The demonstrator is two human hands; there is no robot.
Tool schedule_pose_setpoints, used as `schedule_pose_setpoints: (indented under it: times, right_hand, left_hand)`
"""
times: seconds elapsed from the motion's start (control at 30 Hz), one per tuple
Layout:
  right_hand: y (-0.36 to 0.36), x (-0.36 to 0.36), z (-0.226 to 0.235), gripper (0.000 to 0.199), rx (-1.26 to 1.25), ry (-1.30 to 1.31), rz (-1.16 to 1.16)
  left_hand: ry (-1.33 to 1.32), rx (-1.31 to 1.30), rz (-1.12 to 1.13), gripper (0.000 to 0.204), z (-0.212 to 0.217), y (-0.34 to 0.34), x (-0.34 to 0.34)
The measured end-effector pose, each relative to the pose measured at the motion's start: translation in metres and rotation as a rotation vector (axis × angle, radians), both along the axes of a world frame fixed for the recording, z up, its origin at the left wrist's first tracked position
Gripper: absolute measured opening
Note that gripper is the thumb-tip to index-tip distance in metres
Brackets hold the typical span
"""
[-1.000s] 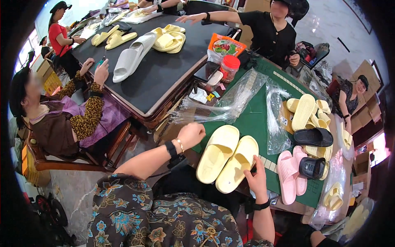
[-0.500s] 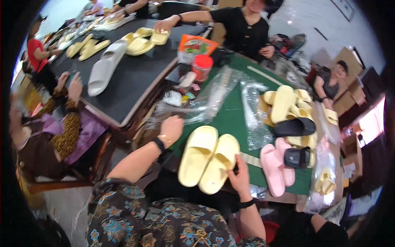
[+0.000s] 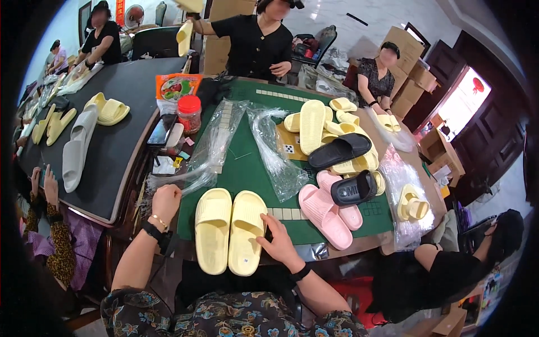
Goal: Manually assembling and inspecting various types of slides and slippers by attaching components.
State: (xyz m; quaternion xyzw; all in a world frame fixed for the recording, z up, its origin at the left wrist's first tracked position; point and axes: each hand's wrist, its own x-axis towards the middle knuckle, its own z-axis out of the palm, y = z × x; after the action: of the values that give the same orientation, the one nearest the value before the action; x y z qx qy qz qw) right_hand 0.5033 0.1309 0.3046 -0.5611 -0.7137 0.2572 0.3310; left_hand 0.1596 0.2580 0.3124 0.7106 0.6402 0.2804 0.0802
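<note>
Two pale yellow slippers lie side by side at the table's near edge, toes away from me, heels overhanging. My right hand [image 3: 279,240] grips the outer side of the right slipper [image 3: 246,255], its fingers at the strap and thumb along the side. The left slipper [image 3: 212,255] rests against it, untouched by a hand. My left hand [image 3: 167,205] is closed in a fist to the left of the slippers, beside the gathered end of a clear plastic bag [image 3: 205,168]. What its fingers hold, if anything, is hidden.
A green mat [image 3: 250,146] covers the table. Right of me are pink slippers [image 3: 325,216], black slippers [image 3: 339,150] and a yellow slipper pile [image 3: 312,126]. A red-lidded jar [image 3: 189,115] and phone [image 3: 163,130] stand left. Co-workers surround the tables; one raises yellow slippers [image 3: 183,38].
The view has turned to the right, so the tables shift leftward. The co-worker across has lifted yellow slippers off the black table. My right hand stays on the slipper; my left remains closed.
</note>
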Motion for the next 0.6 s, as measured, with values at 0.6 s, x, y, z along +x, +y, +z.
schedule_pose_setpoints:
  times: [0.6]
  right_hand:
    - [0.0, 0.001, 0.001, 0.068, -0.005, 0.01, -0.011]
  left_hand:
    - [-0.83, 0.05, -0.038, 0.006, 0.108, 0.007, -0.031]
